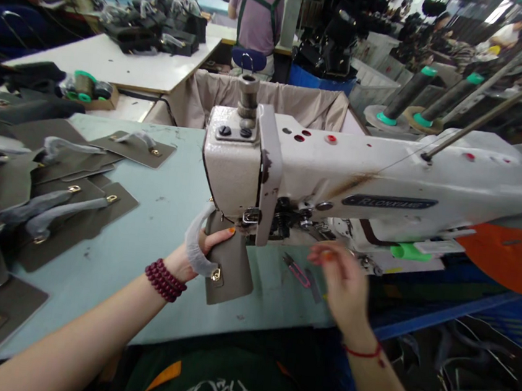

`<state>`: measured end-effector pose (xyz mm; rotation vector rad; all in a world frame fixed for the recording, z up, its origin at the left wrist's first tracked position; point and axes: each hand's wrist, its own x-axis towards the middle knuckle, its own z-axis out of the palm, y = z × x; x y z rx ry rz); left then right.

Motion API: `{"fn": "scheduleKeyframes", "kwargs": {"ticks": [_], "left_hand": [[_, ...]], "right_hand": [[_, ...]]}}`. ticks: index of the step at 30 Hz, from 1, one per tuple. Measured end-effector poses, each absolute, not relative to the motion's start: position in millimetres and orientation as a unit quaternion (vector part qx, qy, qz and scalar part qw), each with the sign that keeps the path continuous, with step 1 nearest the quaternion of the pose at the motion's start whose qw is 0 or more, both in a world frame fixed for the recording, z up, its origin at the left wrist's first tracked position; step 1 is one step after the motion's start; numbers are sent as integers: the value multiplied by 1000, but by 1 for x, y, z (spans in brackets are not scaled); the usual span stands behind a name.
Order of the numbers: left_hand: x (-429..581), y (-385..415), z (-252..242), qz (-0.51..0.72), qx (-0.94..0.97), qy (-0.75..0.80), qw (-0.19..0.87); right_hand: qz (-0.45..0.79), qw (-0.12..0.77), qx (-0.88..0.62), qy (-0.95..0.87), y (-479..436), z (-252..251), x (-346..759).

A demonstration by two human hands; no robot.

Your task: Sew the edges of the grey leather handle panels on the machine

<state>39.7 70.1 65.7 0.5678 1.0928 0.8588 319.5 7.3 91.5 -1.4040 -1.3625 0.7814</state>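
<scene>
My left hand [193, 257] is closed on a grey-brown bag panel [232, 267], thumb on top, beneath the head of a white sewing machine [319, 177]. A handle [195, 238] wrapped in pale film arches over that hand and is fixed to the panel by gold-coloured hardware. The panel's far end is hidden under the machine head. To the right, my right hand [345, 282] hangs in front of the machine arm with its fingers bent. Motion blurs those fingers, so whether they hold anything is unclear. Thread snips [297, 269] with a pink handle lie on the table between the hands.
Several similar panels with wrapped handles [68, 206] overlap on the left of the pale table [165, 173]. A blue crate [416, 317] holding dark panels stands at lower right. Thread cones [409, 96] rise behind the machine. A person [260, 15] is farther back.
</scene>
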Motion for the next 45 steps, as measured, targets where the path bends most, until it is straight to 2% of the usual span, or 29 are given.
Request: {"fn": "scheduleKeyframes", "kwargs": {"ticks": [2, 4, 6, 22, 45], "left_hand": [[38, 72, 66, 370, 260, 490, 745], [36, 73, 66, 349, 264, 473, 764], [35, 75, 65, 341, 268, 457, 776], [36, 80, 66, 364, 290, 457, 758], [31, 94, 51, 351, 300, 442, 769]], "right_hand": [[492, 432, -534, -535, 6, 67, 268], [565, 397, -520, -503, 13, 50, 235], [588, 380, -522, -488, 24, 40, 216], [532, 415, -550, -493, 39, 27, 192], [528, 403, -556, -499, 47, 25, 192]]}}
